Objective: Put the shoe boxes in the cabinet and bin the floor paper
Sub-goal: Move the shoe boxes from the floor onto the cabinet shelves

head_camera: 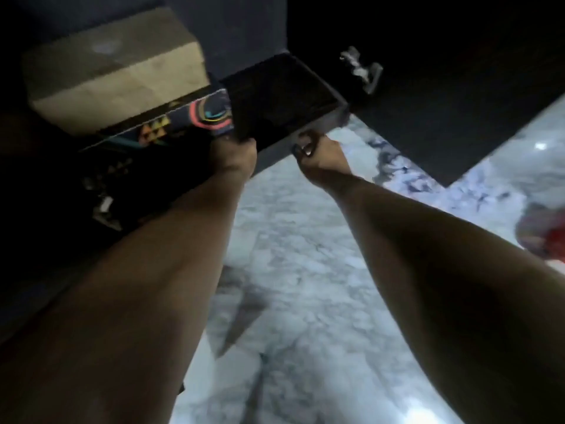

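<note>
Both bare forearms reach forward and down over a pale grey, marble-veined floor (pixel 293 270) toward a plain black rectangular cardboard shoe box (pixel 284 96). The left hand (pixel 235 156) grips the box at its near left corner, fingers curled over the edge. The right hand (pixel 321 154) grips the near long side of the same box further to the right, fingers hooked around the lower edge; the fingertips are blurred. The two hands are apart, both clamped on the box, which is tilted with its far end higher and its near right corner out over the floor.

Just left of the black box, touching it or nearly so, lies a dark shoe box printed with coloured rings and small triangles (pixel 171 123). On top of that one sits a plain beige-grey cardboard box (pixel 116 71), filling the upper left. Behind these stands a dark blue cabinet panel (pixel 238 35); the lighting is too dim to tell whether the boxes sit on a cabinet shelf or in front of it.

At the upper right, a small crumpled piece of pale paper (pixel 360 68) lies on a black mat or dark floor area (pixel 458 117), well apart from the hands. At the right edge of the floor a blurred red and white object (pixel 544 234) is partly cut off; what it is cannot be told.
</note>
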The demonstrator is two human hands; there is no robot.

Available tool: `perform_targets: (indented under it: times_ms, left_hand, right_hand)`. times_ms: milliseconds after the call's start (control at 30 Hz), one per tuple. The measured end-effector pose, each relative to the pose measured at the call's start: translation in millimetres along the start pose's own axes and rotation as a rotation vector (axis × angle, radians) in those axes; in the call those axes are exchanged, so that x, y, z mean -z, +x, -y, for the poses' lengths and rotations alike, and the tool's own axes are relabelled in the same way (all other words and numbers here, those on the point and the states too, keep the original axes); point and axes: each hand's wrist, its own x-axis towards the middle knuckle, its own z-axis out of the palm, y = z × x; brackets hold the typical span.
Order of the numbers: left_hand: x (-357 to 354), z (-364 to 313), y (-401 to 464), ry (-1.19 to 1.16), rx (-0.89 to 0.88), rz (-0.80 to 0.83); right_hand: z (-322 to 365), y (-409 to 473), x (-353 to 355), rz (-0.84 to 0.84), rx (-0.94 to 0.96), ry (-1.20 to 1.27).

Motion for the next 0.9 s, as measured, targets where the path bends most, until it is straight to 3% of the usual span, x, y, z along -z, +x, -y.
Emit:
perform_targets:
  times_ms: [167, 433, 633, 900]
  left_hand:
    - [-127.3, -19.5, -141.1, 0.368, 0.069, 0.714]
    - [-273.5, -19.3, -352.8, 0.544, -0.185, 1.178]
    - [-324.7, 24.0, -449.4, 0.627, -0.221, 1.304]
    - [-375.4, 73.7, -453.2, 0.676, -0.092, 1.193]
  right_hand:
    - [-115.2, -89.4, 109.7, 0.053, -0.258, -0.119]
    - [-257.8, -285.5, 275.9, -0.307, -0.797, -0.214]
    - [-351.2, -431.8, 323.9, -0.473, -1.217, -0.08]
    - [-404.8, -487.8, 311.9, -0.496, -1.348, 0.031]
